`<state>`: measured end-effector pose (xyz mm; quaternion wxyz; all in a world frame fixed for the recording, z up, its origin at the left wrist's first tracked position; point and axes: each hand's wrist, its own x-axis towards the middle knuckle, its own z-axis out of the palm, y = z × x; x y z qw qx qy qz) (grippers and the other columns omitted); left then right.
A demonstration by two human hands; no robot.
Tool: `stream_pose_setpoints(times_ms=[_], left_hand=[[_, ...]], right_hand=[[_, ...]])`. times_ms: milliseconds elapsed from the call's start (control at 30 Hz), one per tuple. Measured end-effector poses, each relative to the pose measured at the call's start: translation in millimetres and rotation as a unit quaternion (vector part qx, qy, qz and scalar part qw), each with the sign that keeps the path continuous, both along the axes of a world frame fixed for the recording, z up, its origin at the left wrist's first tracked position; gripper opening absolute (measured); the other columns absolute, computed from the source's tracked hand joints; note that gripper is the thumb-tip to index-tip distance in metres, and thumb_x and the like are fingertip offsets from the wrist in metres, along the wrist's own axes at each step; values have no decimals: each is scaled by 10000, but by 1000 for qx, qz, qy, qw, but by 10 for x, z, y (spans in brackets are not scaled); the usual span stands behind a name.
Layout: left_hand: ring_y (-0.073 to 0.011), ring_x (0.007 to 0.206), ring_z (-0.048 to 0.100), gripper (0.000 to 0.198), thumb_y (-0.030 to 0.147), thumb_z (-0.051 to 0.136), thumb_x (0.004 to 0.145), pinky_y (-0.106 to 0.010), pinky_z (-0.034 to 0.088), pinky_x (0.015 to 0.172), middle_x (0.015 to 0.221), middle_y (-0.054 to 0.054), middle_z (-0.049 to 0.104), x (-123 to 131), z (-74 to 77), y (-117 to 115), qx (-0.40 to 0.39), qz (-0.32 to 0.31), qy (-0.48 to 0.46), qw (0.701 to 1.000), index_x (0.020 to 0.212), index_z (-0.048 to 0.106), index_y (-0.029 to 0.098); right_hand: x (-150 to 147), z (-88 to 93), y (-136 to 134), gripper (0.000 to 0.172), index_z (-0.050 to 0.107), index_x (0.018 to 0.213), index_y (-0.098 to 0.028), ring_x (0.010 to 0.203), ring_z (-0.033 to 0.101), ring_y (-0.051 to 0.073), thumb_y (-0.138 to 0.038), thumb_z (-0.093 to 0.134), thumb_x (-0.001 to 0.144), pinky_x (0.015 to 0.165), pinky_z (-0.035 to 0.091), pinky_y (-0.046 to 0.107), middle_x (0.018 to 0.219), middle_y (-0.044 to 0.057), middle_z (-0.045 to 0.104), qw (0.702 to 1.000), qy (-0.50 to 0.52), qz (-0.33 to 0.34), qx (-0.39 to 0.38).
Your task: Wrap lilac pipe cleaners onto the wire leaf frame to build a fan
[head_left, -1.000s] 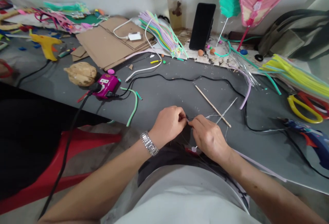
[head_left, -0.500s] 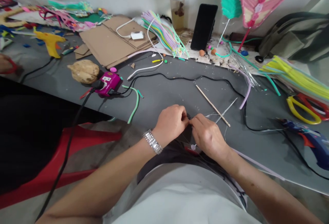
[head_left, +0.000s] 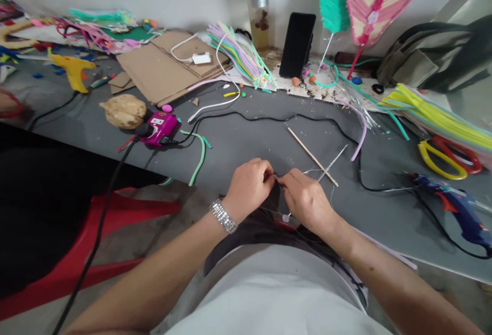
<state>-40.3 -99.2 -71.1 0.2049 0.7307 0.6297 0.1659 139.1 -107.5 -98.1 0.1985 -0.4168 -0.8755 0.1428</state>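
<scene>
At the near edge of the bench [head_left: 246, 138], the left hand [head_left: 250, 185] and the right hand [head_left: 307, 196] meet almost fingertip to fingertip, each grip pinched together on a small lilac piece [head_left: 277, 178] that the fingers mostly hide. A pale lilac disc [head_left: 285, 217] shows nearer, just below the right hand. Beyond the right hand, a wooden stick [head_left: 307, 150] crosses a thin silvery rod [head_left: 340, 153]. Well to the right lies a blue glue gun [head_left: 457, 204]; left, a magenta plug block [head_left: 163, 132].
</scene>
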Motion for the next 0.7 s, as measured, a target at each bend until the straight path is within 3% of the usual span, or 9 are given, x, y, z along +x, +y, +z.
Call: stream_pose_setpoints(times_ms=[333, 533, 700], left_hand=[[-204, 734, 630, 96, 135, 670, 817, -313, 402, 650, 781, -49, 701, 65, 51, 38, -17, 4, 21, 1000, 737, 664, 188], [-182, 692, 639, 95, 165, 686, 835, -294, 405, 641, 757, -31, 735, -41, 46, 47, -37, 18, -62, 997, 743, 680, 189], [-193, 712, 655, 88, 156, 685, 822, -300, 410, 652, 764, -39, 745, -14, 41, 57, -31, 25, -51, 998, 742, 686, 191]], right_hand=[[-29, -4, -32, 284, 640, 848, -154, 681, 524, 178, -31, 406, 951, 628, 383, 297, 843, 78, 604, 997, -53, 6, 58], [-14, -13, -36, 301, 669, 904, -150, 715, 541, 166, -50, 396, 981, 648, 392, 276, 877, 78, 620, 998, -37, 2, 48], [-10, -15, -53, 297, 677, 908, -154, 716, 541, 163, -46, 406, 969, 647, 386, 270, 891, 79, 622, 997, -42, -9, 56]])
